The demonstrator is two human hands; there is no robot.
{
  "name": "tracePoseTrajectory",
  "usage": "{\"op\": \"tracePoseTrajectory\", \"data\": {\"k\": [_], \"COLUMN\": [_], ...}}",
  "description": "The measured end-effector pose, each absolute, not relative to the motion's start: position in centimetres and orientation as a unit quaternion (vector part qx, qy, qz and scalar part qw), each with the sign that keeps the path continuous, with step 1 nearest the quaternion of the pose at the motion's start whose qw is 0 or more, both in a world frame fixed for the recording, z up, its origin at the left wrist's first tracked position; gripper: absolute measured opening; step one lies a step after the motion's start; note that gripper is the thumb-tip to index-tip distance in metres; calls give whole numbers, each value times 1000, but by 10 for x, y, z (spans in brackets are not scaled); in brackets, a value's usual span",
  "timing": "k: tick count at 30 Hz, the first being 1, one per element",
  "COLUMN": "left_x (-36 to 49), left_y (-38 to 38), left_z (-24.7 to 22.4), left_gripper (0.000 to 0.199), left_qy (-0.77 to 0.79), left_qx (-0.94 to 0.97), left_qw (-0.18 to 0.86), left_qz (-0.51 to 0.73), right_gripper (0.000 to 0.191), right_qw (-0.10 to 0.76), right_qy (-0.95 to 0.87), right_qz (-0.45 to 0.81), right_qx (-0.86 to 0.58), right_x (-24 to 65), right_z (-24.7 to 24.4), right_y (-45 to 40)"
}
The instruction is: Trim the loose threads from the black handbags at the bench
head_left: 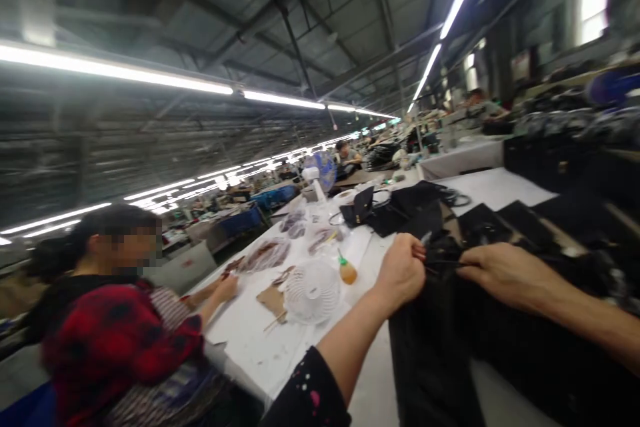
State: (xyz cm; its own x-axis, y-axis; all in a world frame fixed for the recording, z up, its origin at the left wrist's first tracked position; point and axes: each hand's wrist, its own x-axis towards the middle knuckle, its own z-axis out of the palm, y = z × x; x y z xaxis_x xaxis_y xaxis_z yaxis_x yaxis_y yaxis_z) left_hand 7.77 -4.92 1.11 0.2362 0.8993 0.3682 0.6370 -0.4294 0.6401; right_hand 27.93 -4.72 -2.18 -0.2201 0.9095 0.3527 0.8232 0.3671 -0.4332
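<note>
Black material (pixel 430 347) hangs and lies in front of me at the right, its details hard to make out. My left hand (pixel 403 270) has its fingers curled closed at the upper left of this material, on a dark strip. To the right, my right hand (pixel 493 270) pinches the same thin dark strip (pixel 443 261) between thumb and fingers. The strip runs across the short gap between both hands. Behind them is a heap of black pieces (pixel 415 203) with a small black bag (pixel 361 207).
A white fan (pixel 313 290) and a bottle of orange liquid (pixel 347 271) stand on the white table (pixel 270 353). At the left sits a person in red plaid (pixel 120 340), hands over the table. Further back is a blue fan (pixel 323 170); black panels (pixel 575 213) lie at right.
</note>
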Motion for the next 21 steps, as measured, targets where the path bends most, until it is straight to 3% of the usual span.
{"op": "tracePoseTrajectory", "data": {"k": [4, 21], "left_x": [84, 82], "left_y": [-43, -81], "left_z": [13, 24], "left_gripper": [32, 1], "left_qy": [496, 490], "left_qx": [774, 833], "left_qw": [147, -98], "left_qz": [366, 239], "right_gripper": [26, 24], "right_qw": [204, 214], "right_qy": [-765, -768], "right_qz": [74, 51], "right_qx": [-606, -601], "right_x": [275, 269], "right_z": [7, 18], "right_y": [-64, -75]}}
